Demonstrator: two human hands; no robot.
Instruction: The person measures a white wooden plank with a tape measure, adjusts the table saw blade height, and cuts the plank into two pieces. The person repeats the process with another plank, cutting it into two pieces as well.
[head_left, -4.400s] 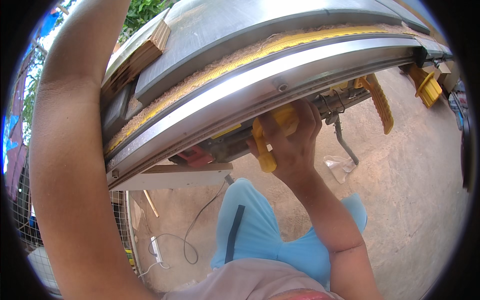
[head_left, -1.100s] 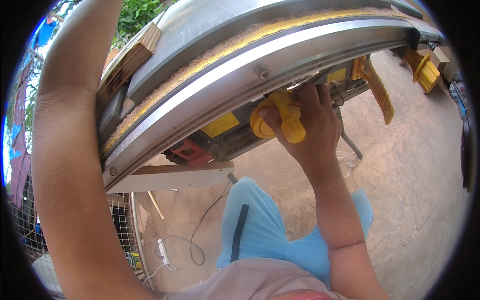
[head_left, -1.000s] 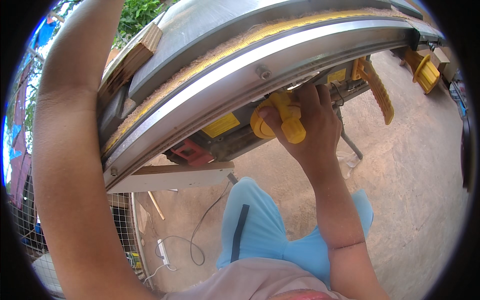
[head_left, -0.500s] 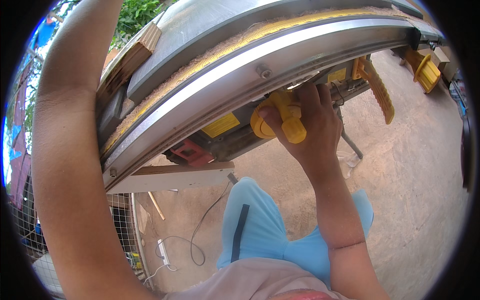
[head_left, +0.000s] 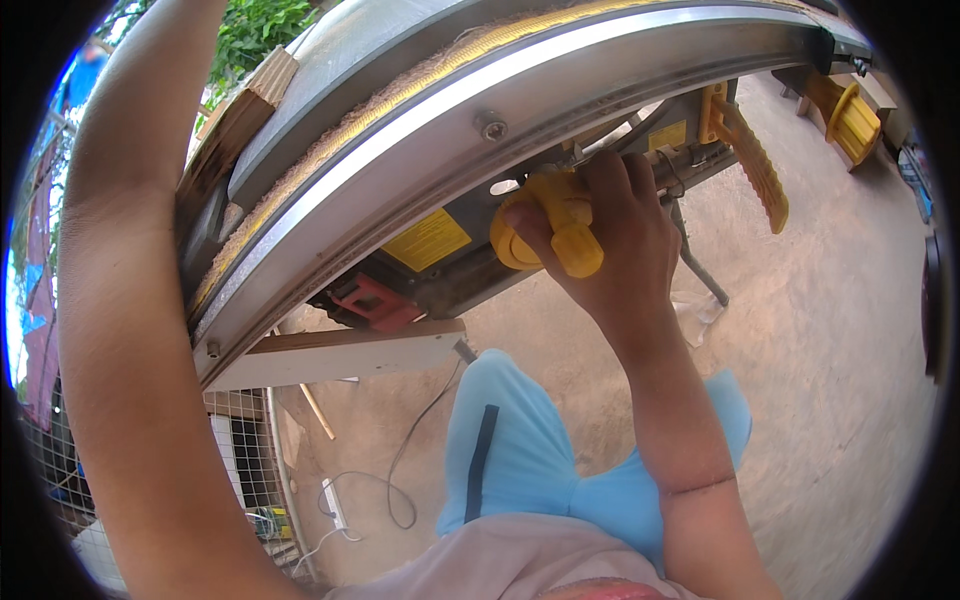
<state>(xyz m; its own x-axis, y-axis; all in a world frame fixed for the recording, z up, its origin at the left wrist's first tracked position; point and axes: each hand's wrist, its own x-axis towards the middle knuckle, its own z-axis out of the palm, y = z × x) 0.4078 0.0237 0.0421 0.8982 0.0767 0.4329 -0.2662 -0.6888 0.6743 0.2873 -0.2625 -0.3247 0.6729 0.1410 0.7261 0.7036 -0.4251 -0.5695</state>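
Below the front rail (head_left: 600, 90) of a table saw, my right hand (head_left: 625, 235) is closed on a yellow handwheel (head_left: 550, 230) with a stubby projecting grip. My thumb lies on its left side, and the fingers curl behind it, their tips partly hidden. My left forearm (head_left: 130, 300) reaches up along the left side, past the saw's corner; the hand itself is beyond the upper edge of the picture. A yellow lever (head_left: 755, 170) hangs under the rail to the right of my right hand. Sawdust lies along the yellow measuring strip (head_left: 370, 115) on the rail.
Wood pieces (head_left: 240, 120) rest at the saw table's left end. A red switch housing (head_left: 375, 303) and a white-faced board (head_left: 340, 355) are below the rail. A cable and a white power strip (head_left: 333, 505) lie on the floor. Wire mesh (head_left: 255, 440) stands at left.
The whole saw sits slightly higher and further left in the picture. My right hand keeps its hold on the handwheel, with little visible change in its grip.
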